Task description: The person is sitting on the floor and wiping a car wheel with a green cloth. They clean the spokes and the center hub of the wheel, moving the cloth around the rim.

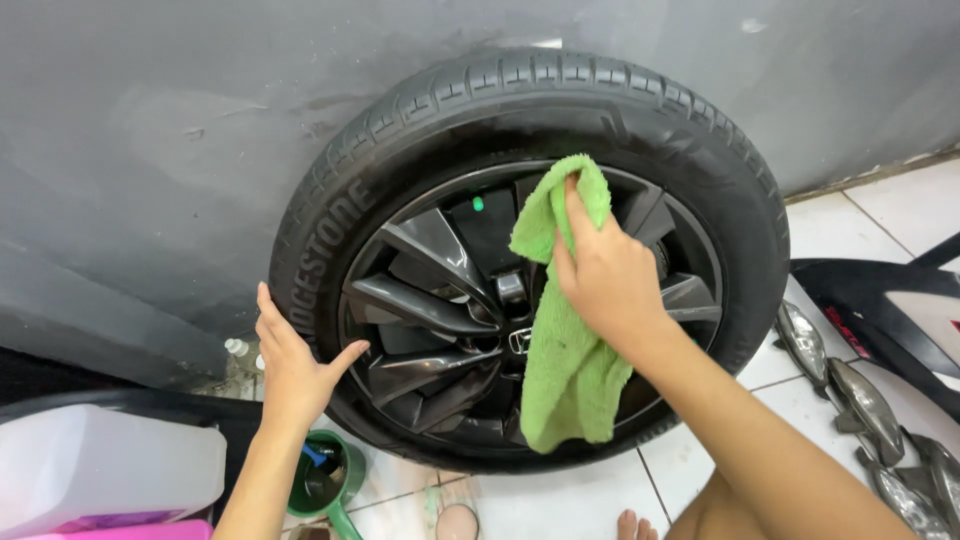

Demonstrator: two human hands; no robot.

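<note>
A black car tyre [640, 110] on a dark alloy rim [430, 300] stands upright against a grey wall. My right hand [605, 280] presses a green microfibre cloth [565, 370] onto the upper spokes, and the cloth hangs down over the hub. The cloth hides the middle and lower right of the rim. My left hand [295, 365] lies flat with spread fingers on the tyre's left sidewall, holding nothing.
A green cup [335, 480] with dark liquid stands on the white tiled floor below my left arm. A translucent plastic jug [105, 465] and a pink object lie at lower left. Car lamp parts [860, 400] and a black panel [880, 310] lie at right. My toes show at the bottom.
</note>
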